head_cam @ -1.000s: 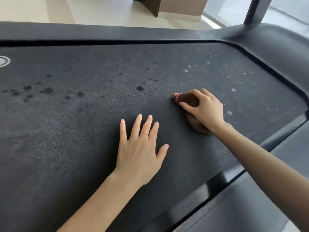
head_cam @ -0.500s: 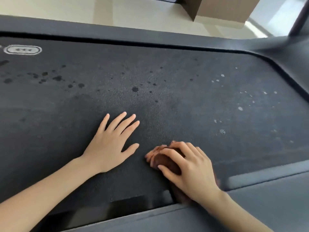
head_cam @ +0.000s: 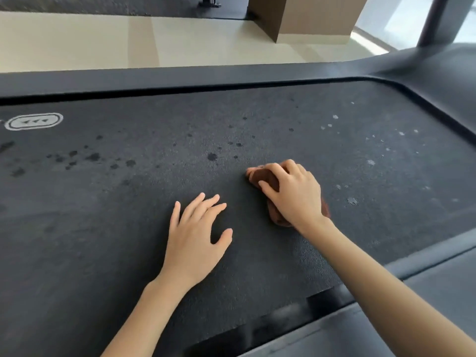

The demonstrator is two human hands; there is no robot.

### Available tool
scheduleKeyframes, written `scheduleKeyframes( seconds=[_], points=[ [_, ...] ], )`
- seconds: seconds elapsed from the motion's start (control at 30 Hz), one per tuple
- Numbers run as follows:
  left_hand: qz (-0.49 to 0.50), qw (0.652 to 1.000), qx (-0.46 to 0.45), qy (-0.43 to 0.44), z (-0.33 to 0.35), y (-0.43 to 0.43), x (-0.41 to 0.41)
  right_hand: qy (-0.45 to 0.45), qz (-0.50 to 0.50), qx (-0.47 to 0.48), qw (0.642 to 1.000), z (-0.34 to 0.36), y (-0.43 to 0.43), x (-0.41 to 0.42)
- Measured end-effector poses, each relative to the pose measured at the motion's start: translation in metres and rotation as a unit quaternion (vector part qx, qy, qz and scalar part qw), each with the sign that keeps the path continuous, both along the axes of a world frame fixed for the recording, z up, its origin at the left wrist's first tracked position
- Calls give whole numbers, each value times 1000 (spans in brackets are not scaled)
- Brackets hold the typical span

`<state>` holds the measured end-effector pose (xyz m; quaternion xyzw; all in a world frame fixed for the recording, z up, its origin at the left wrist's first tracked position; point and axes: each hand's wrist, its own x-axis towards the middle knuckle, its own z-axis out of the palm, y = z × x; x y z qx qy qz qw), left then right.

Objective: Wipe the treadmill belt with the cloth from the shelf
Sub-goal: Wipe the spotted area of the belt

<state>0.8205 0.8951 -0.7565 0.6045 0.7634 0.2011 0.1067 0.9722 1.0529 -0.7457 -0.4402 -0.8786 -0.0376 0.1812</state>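
Your right hand (head_cam: 293, 194) is bunched over the brown cloth (head_cam: 265, 177), pressing it mid-belt; your left hand (head_cam: 198, 235) lies spread flat beside it. You're mid-wipe: next, push toward the dark spots (head_cam: 212, 157) near the treadmill belt's (head_cam: 103, 228) far edge.

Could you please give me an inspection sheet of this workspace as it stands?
Surface: belt, dark and textured, with dark wet-looking spots at the middle and left, and pale specks at the right.
Job's things: brown cloth, bunched on the belt under the right hand.
Clutter: nothing seen.
Hands: right hand pressed on the cloth with fingers curled over it; left hand flat on the belt, fingers spread, holding nothing.
Cables: nothing seen.
Surroundings: side rails around the belt, pale floor beyond, a brown box and a dark post.
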Motion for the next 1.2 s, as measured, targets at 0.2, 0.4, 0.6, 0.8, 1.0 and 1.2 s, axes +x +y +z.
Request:
scheduleKeyframes(
  seconds=[0.2, 0.4, 0.6, 0.8, 1.0, 1.2],
  points=[
    [31, 999, 6, -3, -4, 18, 17, -7, 52, 19, 998, -2, -99, 56],
    [13, 998, 23, 54, -9, 15, 18, 13, -24, 3, 1000, -1, -19, 9],
    [-2, 998, 4, 62, -11, 14, 20, -6, -117, -33, 993, 3, 42, -24],
    [-10, 997, 12, 74, -13, 14, 22, 7, -44, 1, 999, 1, -69, 30],
    [-15, 997, 26, 68, -13, 15, 23, 26, -30, -15, 999, -2, -63, 48],
    [-91, 994, 46, 43, -11, 10, 48, 10, -176, -41, 984, 2, 35, 30]
  ],
)
